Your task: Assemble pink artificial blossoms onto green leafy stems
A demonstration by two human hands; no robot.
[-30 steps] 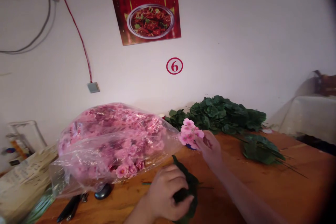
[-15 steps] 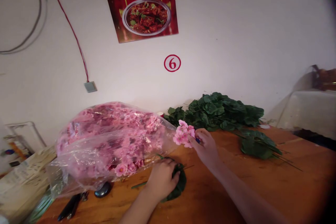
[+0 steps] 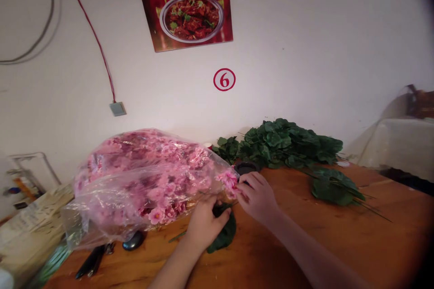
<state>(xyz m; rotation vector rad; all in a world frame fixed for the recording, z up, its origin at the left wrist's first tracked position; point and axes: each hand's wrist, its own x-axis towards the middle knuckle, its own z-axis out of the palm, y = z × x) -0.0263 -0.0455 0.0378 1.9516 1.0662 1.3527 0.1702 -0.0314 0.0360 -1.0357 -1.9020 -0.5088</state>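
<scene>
My left hand (image 3: 205, 226) is closed on a green artificial leaf (image 3: 225, 236), low over the table, with a green stem poking out on its left side. Just to the right, my right hand (image 3: 259, 198) pinches a small bunch of pink artificial flowers (image 3: 228, 181). Something dark shows between its fingers, too covered to name. To the left, a clear plastic bag (image 3: 111, 210) bulges with many pink blossoms, some spilling from its near edge. A black round object (image 3: 247, 168) lies behind my right hand.
Green leaves are heaped (image 3: 288, 142) against the wall, and a separate leaf bunch (image 3: 334, 185) lies on the wooden table (image 3: 322, 244) at right. A dark oval object (image 3: 134, 240) and a black-handled tool (image 3: 91, 262) sit front left.
My right hand has come down and slightly left with the pink flowers, closer to my left hand. The black round object behind it has come into sight.
</scene>
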